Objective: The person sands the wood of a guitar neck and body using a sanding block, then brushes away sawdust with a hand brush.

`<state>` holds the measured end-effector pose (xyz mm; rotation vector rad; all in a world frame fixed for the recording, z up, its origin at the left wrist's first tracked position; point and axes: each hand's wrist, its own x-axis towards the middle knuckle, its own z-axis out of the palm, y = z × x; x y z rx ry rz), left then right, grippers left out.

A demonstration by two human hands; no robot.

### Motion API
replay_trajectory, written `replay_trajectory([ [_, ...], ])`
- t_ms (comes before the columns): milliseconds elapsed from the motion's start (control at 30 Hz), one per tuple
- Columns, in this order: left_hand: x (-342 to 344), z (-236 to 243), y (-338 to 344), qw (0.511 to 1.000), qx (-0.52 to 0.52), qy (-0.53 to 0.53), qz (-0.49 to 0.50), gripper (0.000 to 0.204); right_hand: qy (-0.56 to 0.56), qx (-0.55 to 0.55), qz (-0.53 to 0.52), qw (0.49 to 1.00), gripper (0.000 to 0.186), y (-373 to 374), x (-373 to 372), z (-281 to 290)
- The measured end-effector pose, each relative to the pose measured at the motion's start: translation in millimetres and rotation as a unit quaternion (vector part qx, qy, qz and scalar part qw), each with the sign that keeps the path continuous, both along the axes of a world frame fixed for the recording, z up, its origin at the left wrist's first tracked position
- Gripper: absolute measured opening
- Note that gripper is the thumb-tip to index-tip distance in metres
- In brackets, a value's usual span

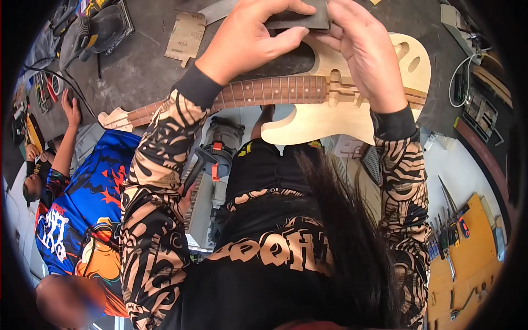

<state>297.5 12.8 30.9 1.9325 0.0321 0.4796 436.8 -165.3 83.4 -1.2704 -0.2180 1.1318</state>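
Both of my hands are over a workbench, on a dark grey, flat rectangular piece (308,21) that looks like sandpaper or a thin sanding block. My left hand (250,41) grips its left side between thumb and fingers. At its right end, my right hand (363,52) pinches the edge. Below them lies an unfinished electric guitar body (324,122) of pale wood with routed cavities. Its neck (264,91) has a brown fretted board and stretches left to a pale headstock (116,120). My left forearm hides part of the neck.
Brown-backed sandpaper (186,37) and a metal ruler (215,11) lie on the dark bench (148,71). A power sander (102,30) stands at far left. A co-worker in a blue shirt (88,203) is close on my left, one hand (70,110) at the bench. Tools hang on a wooden board (467,275).
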Motion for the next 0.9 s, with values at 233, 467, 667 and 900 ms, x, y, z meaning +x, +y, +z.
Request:
replay_trajectory([
  [233, 8.8, 5.4, -14.1, 0.968, 0.245, 0.04, 0.021, 0.041, -0.125, -0.048, 0.004, 0.991, 0.034, 5.1, 8.9, -37.7],
  [467, 16.6, -2.9, -23.9, 0.956, 0.289, 0.022, 0.035, 0.049, -0.143, -0.083, 0.006, 0.986, 0.034, 2.1, 7.1, -31.9],
  [667, 7.8, -20.1, -20.4, 0.995, -0.032, 0.022, 0.092, 0.044, -0.012, 0.072, -0.001, 0.997, 0.046, 2.0, 3.5, -17.4],
  [900, -3.2, -12.3, -43.7, 0.956, -0.281, 0.052, 0.072, 0.043, -0.106, 0.026, -0.009, 0.994, 0.038, -1.9, -17.8, -21.1],
])
